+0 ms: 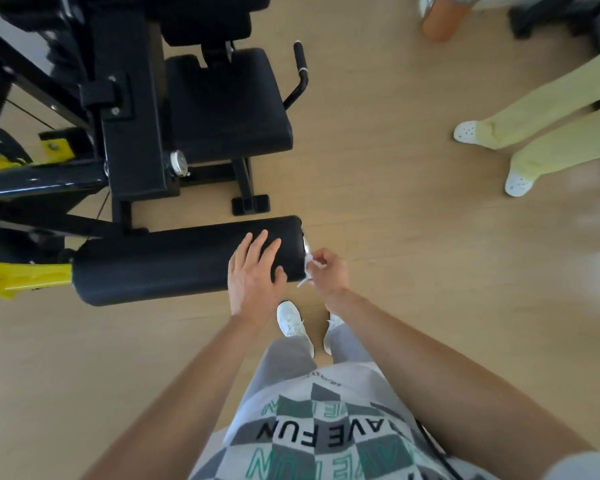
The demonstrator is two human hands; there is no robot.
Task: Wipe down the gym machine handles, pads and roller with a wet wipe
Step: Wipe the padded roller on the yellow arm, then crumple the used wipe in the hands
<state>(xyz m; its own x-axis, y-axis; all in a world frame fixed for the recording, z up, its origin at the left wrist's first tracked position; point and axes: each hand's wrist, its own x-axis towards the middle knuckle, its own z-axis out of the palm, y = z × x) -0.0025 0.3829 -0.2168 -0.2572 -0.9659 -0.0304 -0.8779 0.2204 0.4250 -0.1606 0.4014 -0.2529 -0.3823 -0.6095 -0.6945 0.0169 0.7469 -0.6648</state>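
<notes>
The left hand lay flat with straight fingers on the black roller, near its end cap. Just right of it, the right hand pinched a crumpled white wet wipe against that end of the roller. Beyond both hands stood the black seat pad with a curved side handle to its right. Far right of the right hand, another person's legs in yellow trousers stood on the wooden floor.
</notes>
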